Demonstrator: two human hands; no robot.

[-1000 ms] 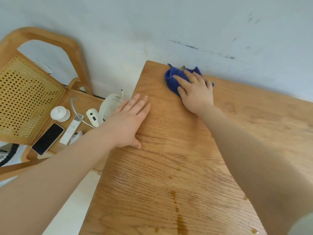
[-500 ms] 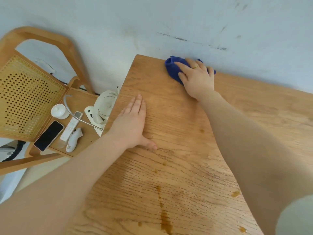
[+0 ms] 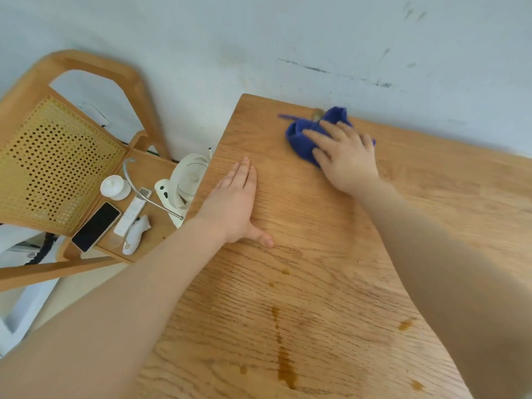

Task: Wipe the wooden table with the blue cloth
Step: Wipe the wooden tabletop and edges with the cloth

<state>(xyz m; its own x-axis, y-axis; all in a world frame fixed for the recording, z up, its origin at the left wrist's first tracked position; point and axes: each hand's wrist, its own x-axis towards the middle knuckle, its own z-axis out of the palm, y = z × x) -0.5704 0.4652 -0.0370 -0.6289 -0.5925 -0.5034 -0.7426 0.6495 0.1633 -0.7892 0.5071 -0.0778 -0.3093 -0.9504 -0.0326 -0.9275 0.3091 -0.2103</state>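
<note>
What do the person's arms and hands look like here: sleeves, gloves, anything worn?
Both forearms are bare up to the frame edge; no gloves, watch or bracelet shows. A pale sleeve edge seems to show at the bottom right corner. The left hand has no ring visible; the right hand is too blurred to tell.

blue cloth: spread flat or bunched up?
Bunched. The blue cloth sits in a rumpled wad with raised folds under the right hand, near the far edge of the wooden table.
</note>
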